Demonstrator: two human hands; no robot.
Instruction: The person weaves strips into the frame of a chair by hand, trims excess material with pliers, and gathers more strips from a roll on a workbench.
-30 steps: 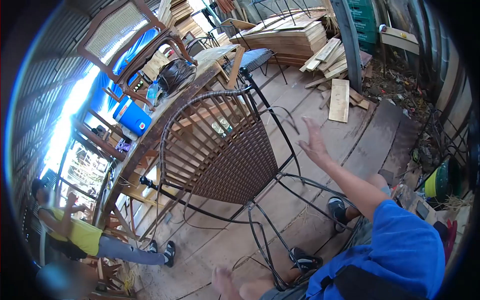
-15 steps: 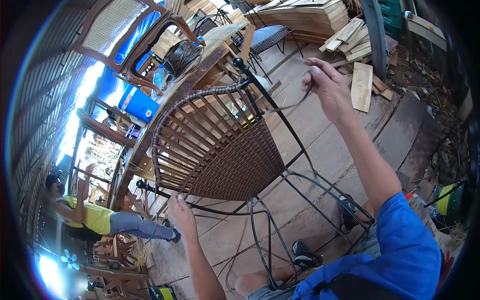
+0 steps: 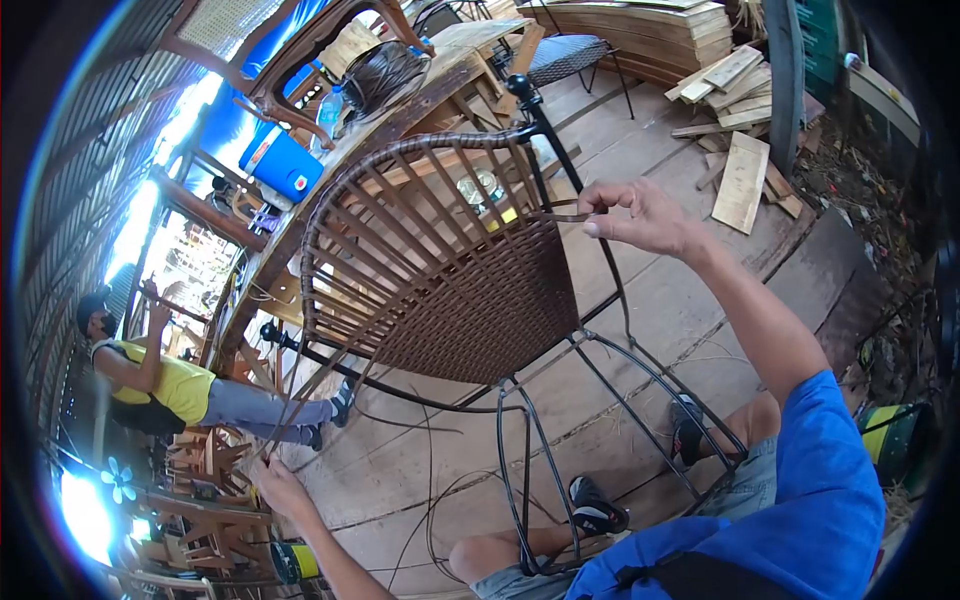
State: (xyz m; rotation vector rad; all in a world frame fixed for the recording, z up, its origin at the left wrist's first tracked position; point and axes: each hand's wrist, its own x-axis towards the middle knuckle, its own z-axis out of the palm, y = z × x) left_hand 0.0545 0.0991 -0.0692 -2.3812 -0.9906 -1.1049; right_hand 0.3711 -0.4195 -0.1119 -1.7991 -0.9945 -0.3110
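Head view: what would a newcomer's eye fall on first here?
Probably the part-woven brown chair back, tilted across the middle between the person's left hand and right hand. Next, likely the bright blue cooler at upper left and the co-worker in a yellow top toward the left edge.

At 2 o'clock, the right hand (image 3: 640, 215) covers part of the weaving strand (image 3: 567, 217), whose other end gets lost in the woven chair back (image 3: 490, 300). At 7 to 8 o'clock, the fingertips of the left hand (image 3: 285, 488) are too small to show their hold clearly; that forearm is cut off below. The top edge crops the carved wooden chair (image 3: 262, 92) at 11 o'clock and the plank stack (image 3: 650, 38) at 1. Dark lens rim partly hides the yellow-banded bucket (image 3: 885, 440) at 4.
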